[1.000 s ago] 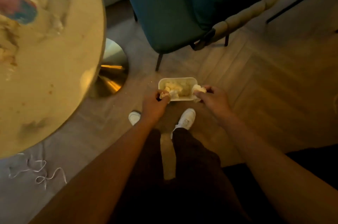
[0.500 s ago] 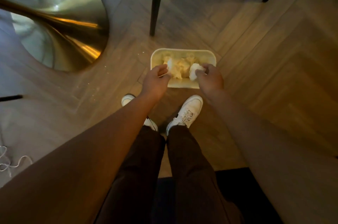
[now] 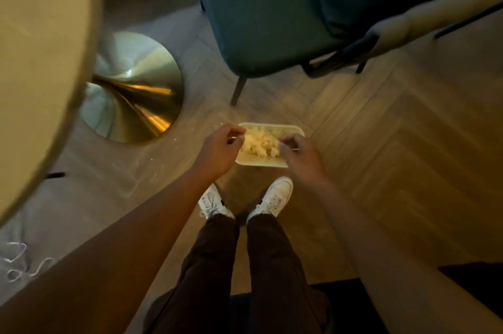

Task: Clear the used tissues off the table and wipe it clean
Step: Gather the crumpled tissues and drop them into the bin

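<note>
Hovering both hands over the bin [image 3: 262, 163], a pale rounded-rectangle tub on the herringbone wood floor [image 3: 381, 143]. Crumpled tissues [image 3: 258, 144] fill it, soft lumpy off-white wads. Left hand [image 3: 217, 152] sits over the bin's left rim, right hand [image 3: 298, 155] over its right side; fingers on both are loosely curled, nothing clearly pinched in either. Motion blur, so I cannot tell whether a scrap remains at the fingertips.

Bench [image 3: 40, 61] top is round and pale, cut off at the left edge; its surface is mostly out of frame. Its base [image 3: 136, 94] is a brushed-gold flared cone, glossy. Teal upholstered chair [image 3: 272, 20] stands beyond the bin, one dark leg near the bin's far left corner. White sneakers [image 3: 272, 197] just behind the bin's near rim. Small pale specks dot the floor left of the bin. Blurred white cord [image 3: 19, 265] lower left. Open floor to the right.
</note>
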A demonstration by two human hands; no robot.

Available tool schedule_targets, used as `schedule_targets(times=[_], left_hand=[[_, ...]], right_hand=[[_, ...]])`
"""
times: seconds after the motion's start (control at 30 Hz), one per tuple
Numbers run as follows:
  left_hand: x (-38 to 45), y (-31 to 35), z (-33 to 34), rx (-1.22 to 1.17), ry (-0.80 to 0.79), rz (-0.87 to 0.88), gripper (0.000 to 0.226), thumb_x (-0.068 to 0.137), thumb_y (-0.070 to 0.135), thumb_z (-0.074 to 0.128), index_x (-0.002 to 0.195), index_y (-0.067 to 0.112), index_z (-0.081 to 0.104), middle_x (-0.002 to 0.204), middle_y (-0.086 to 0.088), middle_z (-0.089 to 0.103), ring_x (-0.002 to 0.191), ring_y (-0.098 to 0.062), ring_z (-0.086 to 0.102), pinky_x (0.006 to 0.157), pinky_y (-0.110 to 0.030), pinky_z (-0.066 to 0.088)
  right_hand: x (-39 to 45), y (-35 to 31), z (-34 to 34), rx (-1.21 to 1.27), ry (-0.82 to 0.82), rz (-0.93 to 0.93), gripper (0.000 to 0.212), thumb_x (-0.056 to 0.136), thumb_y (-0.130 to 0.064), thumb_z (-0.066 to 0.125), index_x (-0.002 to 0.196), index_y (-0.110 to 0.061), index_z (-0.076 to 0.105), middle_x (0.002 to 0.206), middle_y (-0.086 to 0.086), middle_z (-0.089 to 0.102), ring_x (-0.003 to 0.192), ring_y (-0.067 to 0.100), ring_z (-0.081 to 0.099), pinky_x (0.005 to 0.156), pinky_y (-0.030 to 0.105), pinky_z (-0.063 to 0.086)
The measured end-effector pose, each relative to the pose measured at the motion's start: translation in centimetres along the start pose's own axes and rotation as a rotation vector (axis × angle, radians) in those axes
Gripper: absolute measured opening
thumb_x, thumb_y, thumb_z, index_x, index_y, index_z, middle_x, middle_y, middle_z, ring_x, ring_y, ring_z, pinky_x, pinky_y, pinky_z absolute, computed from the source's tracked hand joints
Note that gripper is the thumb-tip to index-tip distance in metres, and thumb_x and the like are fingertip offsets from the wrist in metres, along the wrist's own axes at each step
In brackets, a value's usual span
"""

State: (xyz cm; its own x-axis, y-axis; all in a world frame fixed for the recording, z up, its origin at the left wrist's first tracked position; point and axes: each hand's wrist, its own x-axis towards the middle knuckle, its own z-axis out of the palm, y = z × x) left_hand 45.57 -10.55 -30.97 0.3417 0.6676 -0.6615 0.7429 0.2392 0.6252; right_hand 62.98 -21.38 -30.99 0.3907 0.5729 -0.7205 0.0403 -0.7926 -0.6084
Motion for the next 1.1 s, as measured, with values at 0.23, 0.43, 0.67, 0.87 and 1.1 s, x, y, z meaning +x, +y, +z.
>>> schedule_targets(times=[0.23,0.43,0.67,0.87,1.1], left_hand=[[-11.8,10.0,-9.9,0.048,0.096,0.130,0.022,0.103,0.024,0.055,0.124,0.020,0.063,0.113,0.012,0.060,0.098,0.002,0.056,0.072,-0.009,0.038],[-20.6,10.9,-14.0,-0.017,0.160,0.189,0.014,0.100,0.026,0.059,0.113,0.028,0.065,0.111,0.010,0.065,0.101,-0.001,0.061,0.083,-0.018,0.046],[-24.9,7.9,-18.0,-0.131,0.331,0.204,0.012,0.099,0.025,0.063,0.105,0.033,0.068,0.110,0.013,0.068,0.101,-0.001,0.062,0.091,-0.023,0.049],[-25.1,5.2,-23.5,-0.108,0.415,0.218,0.012,0.099,0.024,0.062,0.107,0.023,0.070,0.108,0.012,0.068,0.095,0.007,0.059,0.075,-0.004,0.041],[-21.6,0.7,-33.3,-0.030,0.430,0.274,0.013,0.097,0.016,0.062,0.108,0.020,0.069,0.113,0.004,0.069,0.094,-0.009,0.063,0.079,-0.011,0.046]], right_hand=[[-12.6,-13.2,-4.8,0.015,-0.041,-0.147,0.016,0.103,-0.026,0.056,0.116,-0.028,0.064,0.113,-0.004,0.066,0.104,0.012,0.063,0.082,0.029,0.055],[-20.0,-18.4,-4.9,-0.030,-0.094,-0.294,0.019,0.101,-0.025,0.058,0.119,-0.024,0.065,0.107,-0.003,0.068,0.101,0.015,0.065,0.089,0.036,0.055],[-22.6,-20.6,-2.1,-0.116,-0.171,-0.373,0.017,0.100,-0.024,0.060,0.115,-0.027,0.067,0.108,-0.007,0.067,0.105,0.014,0.064,0.092,0.033,0.054],[-22.9,-23.8,2.0,-0.130,-0.182,-0.399,0.014,0.099,-0.024,0.062,0.110,-0.030,0.068,0.110,-0.007,0.070,0.105,0.014,0.067,0.098,0.041,0.055],[-23.3,-27.6,10.0,-0.092,-0.106,-0.341,0.015,0.099,-0.021,0.062,0.112,-0.022,0.069,0.106,-0.005,0.070,0.102,0.015,0.067,0.093,0.036,0.056]])
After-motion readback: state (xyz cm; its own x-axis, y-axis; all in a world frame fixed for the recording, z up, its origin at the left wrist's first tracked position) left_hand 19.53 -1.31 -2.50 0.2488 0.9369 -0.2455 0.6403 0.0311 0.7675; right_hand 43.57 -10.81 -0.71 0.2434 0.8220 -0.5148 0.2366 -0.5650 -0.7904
